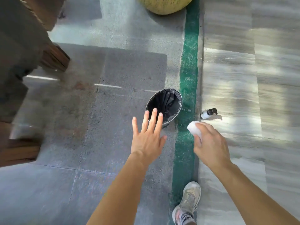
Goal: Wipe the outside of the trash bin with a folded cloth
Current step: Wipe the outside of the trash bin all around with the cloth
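Left hand (146,137), fingers spread wide, reaches toward the trash bin (164,106); right hand (209,142) grips the folded cloth (194,128). A careless push could tip the light bin.

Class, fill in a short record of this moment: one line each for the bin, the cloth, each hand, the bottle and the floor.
bin: small trash bin standing upright on the floor, black liner inside, no lid
cloth: white folded cloth, gripped in the right hand
left hand: left hand open, fingers spread, above the bin's near rim, holding nothing
right hand: right hand closed on the cloth, to the right of the bin
bottle: small spray bottle standing right of the bin, untouched
floor: grey tiles, green strip beside the bin
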### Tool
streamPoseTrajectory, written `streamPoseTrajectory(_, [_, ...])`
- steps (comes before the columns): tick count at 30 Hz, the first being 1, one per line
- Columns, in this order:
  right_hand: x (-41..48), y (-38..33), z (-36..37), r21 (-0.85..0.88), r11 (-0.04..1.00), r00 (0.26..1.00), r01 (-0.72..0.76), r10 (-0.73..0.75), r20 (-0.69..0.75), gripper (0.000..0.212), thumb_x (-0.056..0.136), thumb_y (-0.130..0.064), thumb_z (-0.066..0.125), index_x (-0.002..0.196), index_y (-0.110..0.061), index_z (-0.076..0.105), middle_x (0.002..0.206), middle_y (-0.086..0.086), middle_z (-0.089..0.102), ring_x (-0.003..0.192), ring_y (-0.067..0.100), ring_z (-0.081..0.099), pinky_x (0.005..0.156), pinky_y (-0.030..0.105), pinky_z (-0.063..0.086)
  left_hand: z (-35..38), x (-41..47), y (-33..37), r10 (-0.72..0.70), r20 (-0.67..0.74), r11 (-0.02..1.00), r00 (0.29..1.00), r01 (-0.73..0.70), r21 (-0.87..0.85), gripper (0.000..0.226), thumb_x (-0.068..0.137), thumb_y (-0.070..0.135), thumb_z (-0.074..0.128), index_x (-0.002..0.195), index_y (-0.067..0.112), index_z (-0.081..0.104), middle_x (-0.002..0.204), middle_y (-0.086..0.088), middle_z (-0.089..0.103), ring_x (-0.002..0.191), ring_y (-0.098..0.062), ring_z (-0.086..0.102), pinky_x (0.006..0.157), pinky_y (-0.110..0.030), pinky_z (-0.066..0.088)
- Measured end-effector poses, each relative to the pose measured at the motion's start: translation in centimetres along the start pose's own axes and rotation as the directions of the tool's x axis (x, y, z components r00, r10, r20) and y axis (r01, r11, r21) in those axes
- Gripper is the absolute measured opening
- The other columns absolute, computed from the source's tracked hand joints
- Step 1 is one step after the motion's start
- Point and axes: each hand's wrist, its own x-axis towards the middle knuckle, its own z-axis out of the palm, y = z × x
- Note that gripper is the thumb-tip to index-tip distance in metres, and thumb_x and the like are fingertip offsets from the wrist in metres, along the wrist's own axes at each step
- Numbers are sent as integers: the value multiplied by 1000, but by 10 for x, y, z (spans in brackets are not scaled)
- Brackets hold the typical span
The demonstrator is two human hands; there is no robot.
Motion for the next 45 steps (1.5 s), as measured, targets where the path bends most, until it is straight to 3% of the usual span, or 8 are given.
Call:
streamPoseTrajectory(6, [30, 55, 92, 82, 995, 999, 54, -53, -4, 45, 87, -11, 59, 132, -18, 55, 136, -2, 56, 117, 25, 57, 95, 38, 48, 121, 29, 54, -118, -23, 988, 993, 115, -99, 77, 103, 52, 26, 159, 14, -11, 167, -5, -19, 154, -25, -13, 117, -66, -3])
streamPoseTrajectory(15, [96, 113, 232, 246, 950, 962, 194, -134, -240, 44, 84, -6, 67, 126, -16, 62, 130, -3, 62, 115, 19, 61, 98, 34, 49, 271, 106, 90, -202, -208, 974, 957, 175, -144, 74, 104, 53, 29, 160, 14, 3, 169, -2, -3, 155, -21, -2, 118, -66, 5])
streamPoseTrajectory(19, [120, 125, 278, 271, 911, 904, 310, -195, -381, 44, 82, -4, 69, 124, -14, 66, 128, -3, 64, 117, 12, 60, 105, 13, 36, 317, 125, 83, -239, -335, 968, 912, 196, -155, 75, 102, 53, 37, 160, 15, 8, 169, 1, 3, 155, -19, 2, 119, -66, 6])
streamPoseTrajectory(23, [147, 129, 303, 286, 851, 815, 441, -245, -526, 39, 82, -4, 71, 120, -8, 68, 125, -1, 66, 116, 11, 62, 105, 16, 39, 344, 145, 68, -202, -499, 979, 843, 170, -110, 77, 101, 52, 42, 160, 17, 9, 168, 2, 8, 155, -20, 3, 118, -67, 7])
streamPoseTrajectory(29, [184, 133, 306, 340, 813, 762, 472, -184, -620, 39, 83, -12, 73, 121, -15, 68, 124, -6, 66, 111, 8, 63, 102, 21, 45, 338, 180, 22, -276, -650, 961, 708, 199, -192, 75, 101, 53, 32, 161, 20, 1, 169, 2, -2, 155, -26, -3, 117, -69, 4])
streamPoseTrajectory(35, [211, 115, 276, 368, 837, 780, 404, -106, -616, 40, 83, -16, 73, 122, -18, 67, 124, -5, 67, 109, 11, 62, 99, 12, 37, 258, 229, -42, -277, -600, 956, 751, 155, -247, 63, 102, 59, 24, 159, 40, 6, 169, 2, 7, 155, -23, -11, 119, -66, -1])
streamPoseTrajectory(39, [240, 88, 259, 320, 841, 766, 437, -162, -622, 39, 82, -13, 70, 120, -17, 68, 122, -2, 68, 110, 17, 63, 100, 28, 45, 218, 263, -72, -140, -609, 990, 780, 121, -73, 66, 98, 69, 22, 157, 43, 14, 163, -8, 24, 155, -29, 4, 121, -59, -4])
streamPoseTrajectory(45, [282, 48, 249, 334, 830, 750, 446, -143, -646, 37, 78, -8, 69, 114, -16, 70, 115, 1, 70, 103, 21, 64, 93, 20, 40, 191, 299, -98, 208, -582, 978, 786, -177, 110, 66, 102, 54, 38, 152, 9, 36, 158, -5, 38, 152, -26, 20, 124, -49, 11])
